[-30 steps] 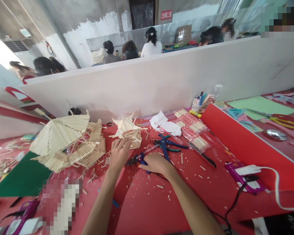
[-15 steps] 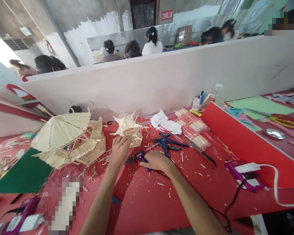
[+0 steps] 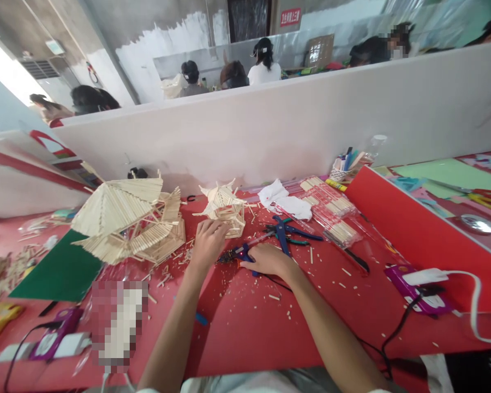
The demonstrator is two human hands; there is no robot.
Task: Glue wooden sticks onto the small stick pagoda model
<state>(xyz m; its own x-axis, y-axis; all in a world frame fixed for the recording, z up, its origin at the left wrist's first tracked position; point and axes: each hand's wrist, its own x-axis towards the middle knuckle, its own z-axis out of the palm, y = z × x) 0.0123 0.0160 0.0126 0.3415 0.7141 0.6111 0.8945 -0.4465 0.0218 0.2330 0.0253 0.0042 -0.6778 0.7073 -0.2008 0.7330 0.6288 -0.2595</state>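
My left hand point(image 3: 209, 240) is palm down, fingers curled, at the near left edge of a small pavilion model point(image 3: 223, 203) built from wooden sticks. Whatever its fingertips hold is hidden from me. Wrapped around a blue hot glue gun point(image 3: 242, 252) is my right hand point(image 3: 269, 260). The gun lies low over the table with its dark nozzle pointing left, below my left hand. Behind the gun rest blue-handled cutters point(image 3: 282, 234) and green-handled pliers point(image 3: 298, 242). A larger stick pavilion point(image 3: 117, 218) with a wide roof stands to the left.
Stick offcuts litter the red table point(image 3: 245, 338). Packs of sticks point(image 3: 331, 204), white tissue point(image 3: 284, 199) and a black-handled knife point(image 3: 354, 259) lie right of centre. A red board point(image 3: 417, 234) and purple power strip point(image 3: 419, 292) are farther right. A white partition point(image 3: 270, 131) borders the back.
The whole view has shifted slightly, so things appear farther right and a little higher. Both hands keep nearly the same places beside the small pavilion and on the glue gun.
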